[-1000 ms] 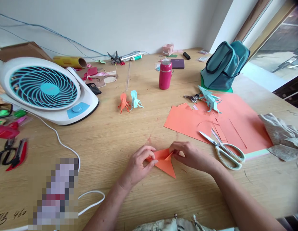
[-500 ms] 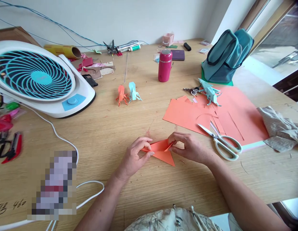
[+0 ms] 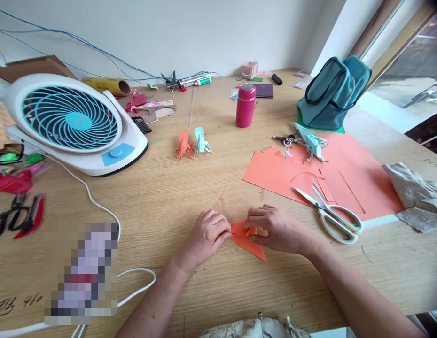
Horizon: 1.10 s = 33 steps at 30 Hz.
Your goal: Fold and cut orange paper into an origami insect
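A folded piece of orange paper [image 3: 250,241] lies on the wooden table [image 3: 190,197] near its front edge. My left hand [image 3: 206,237] presses and pinches its left end with curled fingers. My right hand [image 3: 277,230] pinches the right side of the fold, fingers bent over it. Only a pointed lower corner and a small middle part of the paper show between the hands.
White-handled scissors [image 3: 333,216] lie on orange paper sheets [image 3: 345,178] to the right, with a teal paper figure [image 3: 310,141] and keys. Small orange [image 3: 184,144] and teal [image 3: 201,141] figures stand mid-table. A fan [image 3: 74,124], pink bottle [image 3: 245,105], teal bag [image 3: 333,94], grey cloth [image 3: 414,195] and white cable [image 3: 98,211] surround.
The hands have drawn closer together over the orange paper, flattening the raised fold; less of the paper shows now. The camera view shifted slightly.
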{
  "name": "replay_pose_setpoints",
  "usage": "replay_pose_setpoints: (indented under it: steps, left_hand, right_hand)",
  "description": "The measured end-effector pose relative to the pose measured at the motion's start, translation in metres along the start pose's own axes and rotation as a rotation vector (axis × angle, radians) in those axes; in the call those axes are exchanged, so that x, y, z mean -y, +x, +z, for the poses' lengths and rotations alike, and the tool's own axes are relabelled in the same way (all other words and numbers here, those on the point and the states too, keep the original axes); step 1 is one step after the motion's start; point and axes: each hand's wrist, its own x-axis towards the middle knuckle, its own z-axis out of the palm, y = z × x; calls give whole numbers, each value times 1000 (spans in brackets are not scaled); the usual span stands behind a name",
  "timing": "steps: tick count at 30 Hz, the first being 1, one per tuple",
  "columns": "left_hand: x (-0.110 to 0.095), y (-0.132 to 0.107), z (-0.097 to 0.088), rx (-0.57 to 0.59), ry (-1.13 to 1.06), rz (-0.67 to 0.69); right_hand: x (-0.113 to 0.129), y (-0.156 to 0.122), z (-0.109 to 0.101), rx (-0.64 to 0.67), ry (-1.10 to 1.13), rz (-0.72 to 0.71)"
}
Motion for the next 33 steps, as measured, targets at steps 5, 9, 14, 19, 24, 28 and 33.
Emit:
replay_pose_setpoints:
  steps: [5, 9, 14, 19, 24, 28, 33]
  left_hand:
    - [1, -1, 4, 42, 15, 12]
    - [3, -1, 7, 33, -4, 2]
    - [8, -2, 9, -16, -53, -19]
    - [8, -3, 7, -49, -51, -50]
    - [9, -4, 5, -77, -51, -85]
    - [10, -6, 7, -101, -58, -92]
    - [10, -6, 6, -108, -83, -114]
  right_hand:
    - [7, 6, -5, 102, -108, 109]
    - [10, 14, -15, 184, -120, 140]
    - [11, 21, -24, 268, -135, 200]
    - [5, 16, -22, 223, -66, 239]
    - [-1, 12, -17, 162, 6, 252]
    - [-5, 10, -10, 109, 18, 254]
    - [0, 9, -5, -12, -32, 165]
